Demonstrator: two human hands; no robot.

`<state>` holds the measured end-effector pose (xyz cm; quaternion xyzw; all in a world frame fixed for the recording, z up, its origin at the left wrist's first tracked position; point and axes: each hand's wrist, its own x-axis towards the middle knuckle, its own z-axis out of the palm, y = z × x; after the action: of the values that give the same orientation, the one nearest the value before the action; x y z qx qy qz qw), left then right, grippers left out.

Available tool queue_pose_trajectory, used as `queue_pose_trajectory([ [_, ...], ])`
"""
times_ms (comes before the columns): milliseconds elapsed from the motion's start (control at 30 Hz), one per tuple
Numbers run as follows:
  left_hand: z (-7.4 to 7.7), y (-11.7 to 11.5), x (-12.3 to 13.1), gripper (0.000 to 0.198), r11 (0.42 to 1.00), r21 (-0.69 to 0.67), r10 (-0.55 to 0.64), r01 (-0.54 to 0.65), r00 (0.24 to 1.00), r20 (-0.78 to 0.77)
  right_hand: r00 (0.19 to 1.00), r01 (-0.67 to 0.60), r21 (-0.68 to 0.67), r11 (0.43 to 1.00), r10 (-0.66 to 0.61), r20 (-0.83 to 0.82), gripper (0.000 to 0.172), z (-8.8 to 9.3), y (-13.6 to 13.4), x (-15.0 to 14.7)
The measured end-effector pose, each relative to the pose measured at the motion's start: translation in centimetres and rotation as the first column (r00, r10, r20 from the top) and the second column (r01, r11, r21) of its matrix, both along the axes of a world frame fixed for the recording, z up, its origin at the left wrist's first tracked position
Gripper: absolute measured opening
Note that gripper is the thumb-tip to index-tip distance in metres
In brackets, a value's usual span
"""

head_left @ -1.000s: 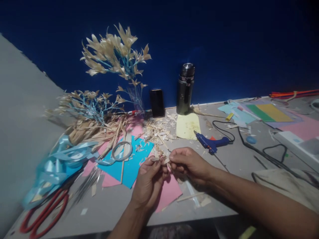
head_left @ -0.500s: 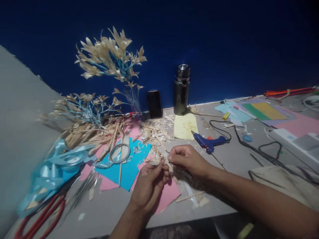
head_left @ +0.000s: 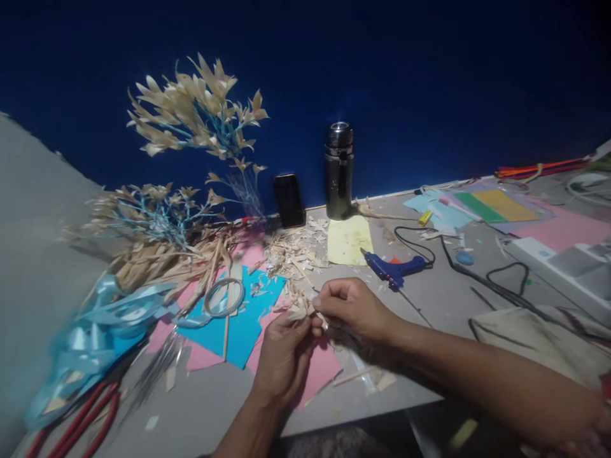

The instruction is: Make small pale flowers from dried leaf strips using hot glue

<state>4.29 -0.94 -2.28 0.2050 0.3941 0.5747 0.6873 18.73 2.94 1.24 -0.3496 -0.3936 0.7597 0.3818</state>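
Both hands met at lower centre: left hand and right hand pinched the dried husk piece above the pink paper. A light fingertip grip likely suited the brittle piece. Farther up lay the glue gun.

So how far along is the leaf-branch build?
Looks done: upright leafy branch and lower leafy branch, back left. In hand: left hand and right hand pinch a dried-leaf piece over the pink paper. Left: a pile of husk strips unused; glue gun lies untouched.
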Motion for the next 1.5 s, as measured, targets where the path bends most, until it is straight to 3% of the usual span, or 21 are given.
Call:
queue_pose_trajectory([
  [200,0.4,0.0,0.2,0.022,0.996,0.073,0.055,-0.051,0.997,-0.060,0.995,0.061,0.068,0.996,-0.066,0.069,0.032,0.2,0.1,0.0],
  [400,0.2,-0.5,0.3,0.020,0.987,0.053,0.160,-0.151,0.950,-0.266,0.974,0.108,0.103,0.989,-0.126,0.190,0.026,-0.2,0.0,0.0],
  [600,0.7,-0.7,0.8,0.017,0.965,0.150,0.264,-0.217,0.796,-0.546,0.968,0.087,0.075,0.993,-0.102,0.228,0.024,-0.2,-0.3,-0.2],
  [800,0.4,-0.7,0.5,0.016,0.933,0.245,0.360,-0.265,0.647,-0.672,0.960,0.085,0.112,0.990,-0.111,0.258,0.025,-0.5,-0.3,-0.3],
  [967,0.8,-0.8,0.2,0.015,0.958,0.170,0.287,-0.231,0.746,-0.601,0.948,0.053,0.303,0.951,-0.144,0.284,0.027,-0.6,-0.5,0.0],
  [1033,1.2,-0.9,0.1,0.014,0.967,0.150,0.253,-0.204,0.776,-0.577,0.920,0.048,0.482,0.875,-0.226,0.319,0.012,-0.5,-0.6,0.2],
  [1067,1.5,-0.9,0.0,0.013,0.972,0.146,0.234,-0.183,0.785,-0.574,0.901,0.027,0.593,0.805,-0.276,0.334,0.008,-0.5,-0.5,0.3],
  [1133,1.9,-0.9,-0.1,0.011,0.981,0.134,0.190,-0.138,0.812,-0.551,0.869,-0.055,0.789,0.612,-0.360,0.339,0.028,-0.6,-0.4,0.6],
  [1200,2.0,-0.9,-0.3,0.009,0.991,0.104,0.124,-0.083,0.861,-0.494,0.857,-0.129,0.898,0.420,-0.408,0.314,0.040,-0.9,-0.1,0.7],
  [1267,1.9,-0.8,-0.4,0.009,0.997,0.074,0.049,-0.021,0.912,-0.408,0.847,-0.171,0.943,0.285,-0.446,0.288,0.043,-1.2,0.2,0.9],
  [1367,1.5,-0.8,-0.7,0.014,0.996,0.059,-0.054,0.074,0.958,-0.282,0.832,-0.212,0.964,0.163,-0.487,0.265,0.040,-1.3,0.5,1.2],
  [1500,1.1,-0.8,-1.0,0.016,0.991,0.005,-0.129,0.131,0.979,-0.158,0.835,-0.253,0.966,0.060,-0.491,0.249,0.020,-0.7,0.5,1.6],
])
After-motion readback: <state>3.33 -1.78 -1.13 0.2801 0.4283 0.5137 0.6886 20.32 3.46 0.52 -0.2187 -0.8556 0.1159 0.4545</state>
